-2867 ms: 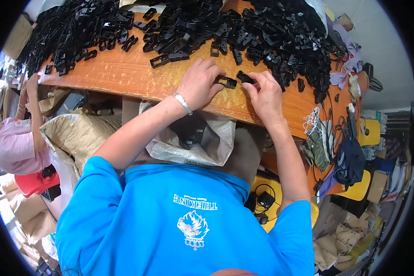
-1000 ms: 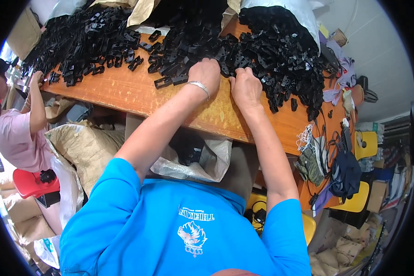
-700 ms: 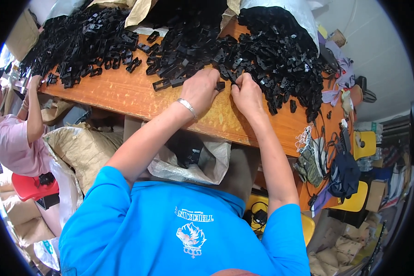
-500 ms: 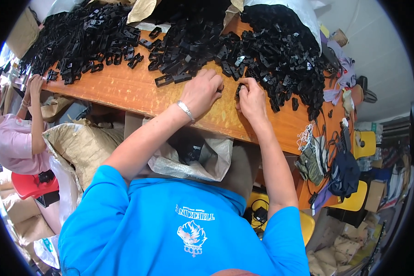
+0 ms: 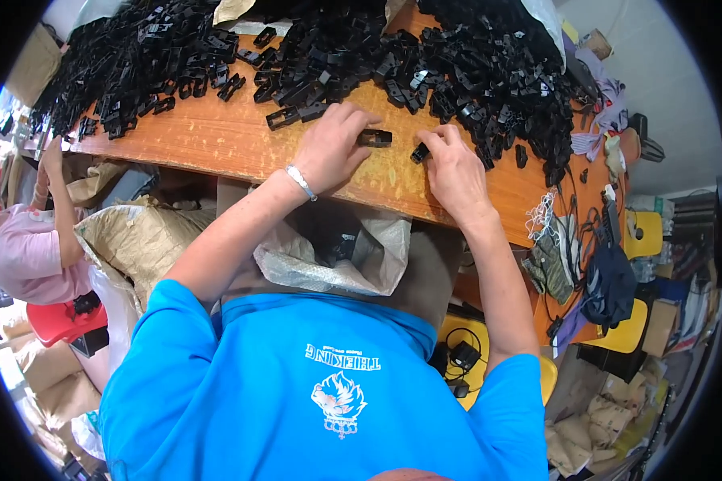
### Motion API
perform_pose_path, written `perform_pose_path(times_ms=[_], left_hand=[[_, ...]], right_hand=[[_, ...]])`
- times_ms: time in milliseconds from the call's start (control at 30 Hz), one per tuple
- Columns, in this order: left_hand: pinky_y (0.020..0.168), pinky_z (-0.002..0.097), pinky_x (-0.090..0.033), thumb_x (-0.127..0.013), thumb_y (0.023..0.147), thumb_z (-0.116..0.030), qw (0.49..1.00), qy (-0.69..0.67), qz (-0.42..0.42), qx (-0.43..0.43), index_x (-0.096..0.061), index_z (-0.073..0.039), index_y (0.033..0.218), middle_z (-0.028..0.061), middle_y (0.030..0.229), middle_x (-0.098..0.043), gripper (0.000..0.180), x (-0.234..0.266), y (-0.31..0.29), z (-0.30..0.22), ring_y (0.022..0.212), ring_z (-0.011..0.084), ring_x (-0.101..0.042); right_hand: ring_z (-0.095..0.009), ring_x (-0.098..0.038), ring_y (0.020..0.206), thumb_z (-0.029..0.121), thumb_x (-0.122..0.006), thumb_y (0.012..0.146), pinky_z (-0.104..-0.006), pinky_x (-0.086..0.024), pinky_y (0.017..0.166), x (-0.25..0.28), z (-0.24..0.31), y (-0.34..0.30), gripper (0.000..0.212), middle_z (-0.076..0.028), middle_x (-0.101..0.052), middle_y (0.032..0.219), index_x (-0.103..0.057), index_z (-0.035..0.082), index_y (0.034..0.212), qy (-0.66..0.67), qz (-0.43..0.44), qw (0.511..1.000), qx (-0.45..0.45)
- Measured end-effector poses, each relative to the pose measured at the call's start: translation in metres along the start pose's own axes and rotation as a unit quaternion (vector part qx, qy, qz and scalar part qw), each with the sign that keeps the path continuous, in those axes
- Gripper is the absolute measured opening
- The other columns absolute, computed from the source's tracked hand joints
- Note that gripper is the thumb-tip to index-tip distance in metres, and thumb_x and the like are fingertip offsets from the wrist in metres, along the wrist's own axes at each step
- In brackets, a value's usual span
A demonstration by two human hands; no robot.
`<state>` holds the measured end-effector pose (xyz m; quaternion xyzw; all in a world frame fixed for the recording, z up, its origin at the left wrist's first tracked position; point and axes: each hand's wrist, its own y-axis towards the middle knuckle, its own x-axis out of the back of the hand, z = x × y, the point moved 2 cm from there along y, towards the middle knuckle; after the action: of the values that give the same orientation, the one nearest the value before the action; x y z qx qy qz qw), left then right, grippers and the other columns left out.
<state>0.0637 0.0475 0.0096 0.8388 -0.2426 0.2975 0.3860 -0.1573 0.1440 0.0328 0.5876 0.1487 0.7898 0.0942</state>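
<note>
A large heap of black plastic buckle parts (image 5: 425,48) covers the far side of an orange wooden table (image 5: 208,140). My left hand (image 5: 333,148) rests on the bare wood, its fingertips pinching a rectangular black buckle frame (image 5: 375,138). Just to its right, my right hand (image 5: 453,168) pinches a smaller black clip piece (image 5: 419,152) between thumb and forefinger. Both hands sit on the near side of the heap, a short gap apart. A silver bracelet (image 5: 301,182) circles my left wrist.
An open plastic-lined sack (image 5: 329,256) with dark parts inside hangs below the table's near edge. A person in a pink top (image 5: 24,248) works at the left end. Yellow stools (image 5: 642,232), bags and cables crowd the right side.
My hands were up in the heap a second ago; they have drawn back onto the bare wood, each with a black piece in its fingers.
</note>
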Motion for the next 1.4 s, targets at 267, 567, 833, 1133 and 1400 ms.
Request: perform_pose_path(times_ms=[267,567,833,1133,1400], left_hand=[[0.095,0.0446,-0.053,-0.082,0.088,-0.014,0.995,0.051,0.031,0.084,-0.074,-0.006,0.115,0.0136,0.109,-0.065,0.030,-0.007,-0.002,0.002,0.110,0.0363,-0.063],[0.094,0.0468,-0.054,-0.083,0.085,-0.012,0.995,0.024,0.036,0.092,-0.077,-0.005,0.106,0.0150,0.105,-0.067,0.023,-0.011,0.001,-0.003,0.109,0.0380,-0.064],[0.093,0.0504,-0.054,-0.073,0.098,-0.032,0.977,0.018,0.125,0.174,-0.076,-0.009,0.101,0.0152,0.104,-0.070,0.024,-0.011,0.014,0.008,0.108,0.0395,-0.066],[0.093,0.0473,-0.052,-0.074,0.096,-0.021,0.991,0.079,0.104,0.042,-0.073,-0.007,0.097,0.0121,0.101,-0.069,0.014,-0.005,0.000,-0.008,0.105,0.0361,-0.064],[0.100,0.0447,-0.052,-0.078,0.090,-0.006,0.969,0.205,-0.123,0.056,-0.073,-0.008,0.118,0.0120,0.121,-0.067,0.029,0.060,-0.033,0.011,0.112,0.0343,-0.064]], right_hand=[[-0.043,-0.071,0.097,0.002,-0.078,0.089,-0.0503,-0.059,0.084,-0.008,0.019,0.008,0.024,-0.020,-0.066,0.112,-0.070,0.000,0.112,0.113,-0.001,0.993,-0.046],[-0.045,-0.071,0.092,0.001,-0.078,0.088,-0.0512,-0.060,0.079,-0.023,0.033,0.018,0.021,-0.020,-0.064,0.103,-0.072,0.000,0.108,0.137,0.002,0.990,0.028],[-0.045,-0.070,0.090,0.004,-0.076,0.090,-0.0531,-0.058,0.079,-0.023,0.032,0.018,0.014,-0.021,-0.065,0.102,-0.074,-0.002,0.103,0.151,0.030,0.988,0.029],[-0.046,-0.070,0.093,0.009,-0.079,0.090,-0.0540,-0.057,0.080,-0.027,0.040,-0.006,0.018,-0.022,-0.066,0.102,-0.075,0.000,0.105,0.148,0.063,0.987,0.002],[-0.041,-0.073,0.095,0.015,-0.082,0.090,-0.0479,-0.061,0.084,-0.004,0.057,-0.019,0.022,-0.019,-0.071,0.110,-0.078,0.002,0.106,0.145,0.150,0.977,0.045]])
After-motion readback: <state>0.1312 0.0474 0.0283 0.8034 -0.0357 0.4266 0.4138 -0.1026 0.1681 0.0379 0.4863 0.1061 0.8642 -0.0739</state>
